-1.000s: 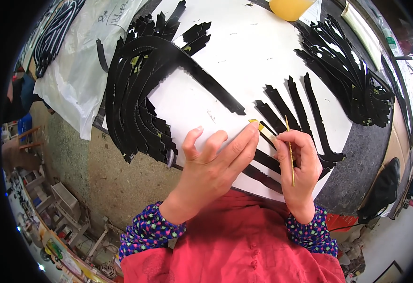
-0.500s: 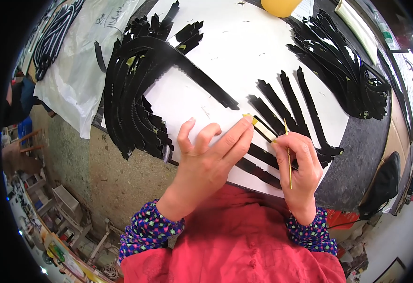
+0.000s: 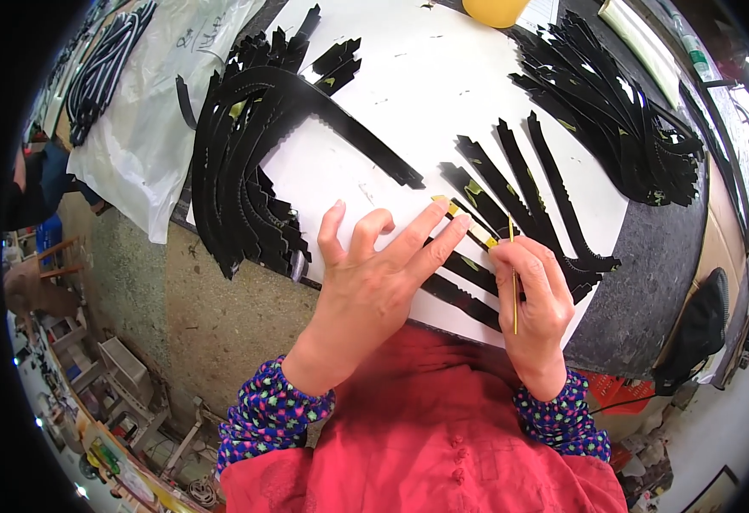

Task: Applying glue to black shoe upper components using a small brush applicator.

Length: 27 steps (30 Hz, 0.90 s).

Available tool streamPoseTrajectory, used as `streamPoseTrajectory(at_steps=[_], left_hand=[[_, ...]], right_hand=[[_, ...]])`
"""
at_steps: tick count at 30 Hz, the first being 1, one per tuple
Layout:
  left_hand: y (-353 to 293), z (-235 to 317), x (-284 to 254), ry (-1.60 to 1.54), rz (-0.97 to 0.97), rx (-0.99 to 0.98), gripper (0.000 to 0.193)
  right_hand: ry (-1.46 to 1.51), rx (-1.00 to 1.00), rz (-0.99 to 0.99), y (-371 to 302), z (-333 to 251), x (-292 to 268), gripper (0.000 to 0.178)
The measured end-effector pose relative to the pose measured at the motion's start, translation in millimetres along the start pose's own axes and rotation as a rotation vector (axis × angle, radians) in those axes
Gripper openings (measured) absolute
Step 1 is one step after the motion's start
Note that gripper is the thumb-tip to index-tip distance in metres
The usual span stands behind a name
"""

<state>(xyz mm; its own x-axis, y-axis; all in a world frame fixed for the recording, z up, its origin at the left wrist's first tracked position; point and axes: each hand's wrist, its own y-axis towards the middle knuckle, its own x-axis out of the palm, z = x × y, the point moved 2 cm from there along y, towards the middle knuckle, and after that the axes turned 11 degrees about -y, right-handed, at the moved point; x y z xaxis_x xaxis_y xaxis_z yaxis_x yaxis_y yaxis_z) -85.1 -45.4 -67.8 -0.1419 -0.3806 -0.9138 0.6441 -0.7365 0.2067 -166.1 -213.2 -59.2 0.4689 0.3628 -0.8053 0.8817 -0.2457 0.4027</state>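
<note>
Black strips with notched edges (image 3: 494, 184) lie fanned out on a white sheet (image 3: 391, 94). Fingers spread, my left hand (image 3: 374, 274) rests on the sheet. Two of its fingertips press on one strip, where a narrow yellow-and-cream band (image 3: 480, 234) shows along its top. Closed in a pinch, my right hand (image 3: 535, 291) holds a thin yellow stick (image 3: 514, 299) that stands roughly upright in the view. Its fingertips touch the near end of the band. Whether they also grip the band cannot be made out.
Thick bundles of black strips lie at the left (image 3: 237, 162) and right (image 3: 613, 111). A yellow container (image 3: 494, 10) stands at the far edge. At far left, a white plastic bag (image 3: 143, 128) lies beside a dark cord bundle (image 3: 109, 73). A black cap-like item (image 3: 695, 329) hangs at right.
The fingertips of my left hand have spread apart over the band. My right hand has shifted slightly left and away from me, still pinching the stick. The whole view has moved a little.
</note>
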Motion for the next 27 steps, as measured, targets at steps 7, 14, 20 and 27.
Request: streamPoseTrajectory(at_steps=[7, 14, 20, 27], left_hand=[[1, 0, -2, -0.025, 0.013, -0.009, 0.065], [-1, -1, 1, -0.056, 0.027, -0.045, 0.062], [-2, 2, 2, -0.048, 0.068, -0.056, 0.057], [-2, 0, 1, -0.09, 0.058, -0.065, 0.053]], right_hand=[[-0.118, -0.052, -0.072, 5, -5, -7, 0.03], [0.328, 0.138, -0.125, 29, -11, -4, 0.01], [0.579, 0.301, -0.222, 40, -7, 17, 0.016], [0.5, 0.256, -0.259, 41, -8, 25, 0.014]])
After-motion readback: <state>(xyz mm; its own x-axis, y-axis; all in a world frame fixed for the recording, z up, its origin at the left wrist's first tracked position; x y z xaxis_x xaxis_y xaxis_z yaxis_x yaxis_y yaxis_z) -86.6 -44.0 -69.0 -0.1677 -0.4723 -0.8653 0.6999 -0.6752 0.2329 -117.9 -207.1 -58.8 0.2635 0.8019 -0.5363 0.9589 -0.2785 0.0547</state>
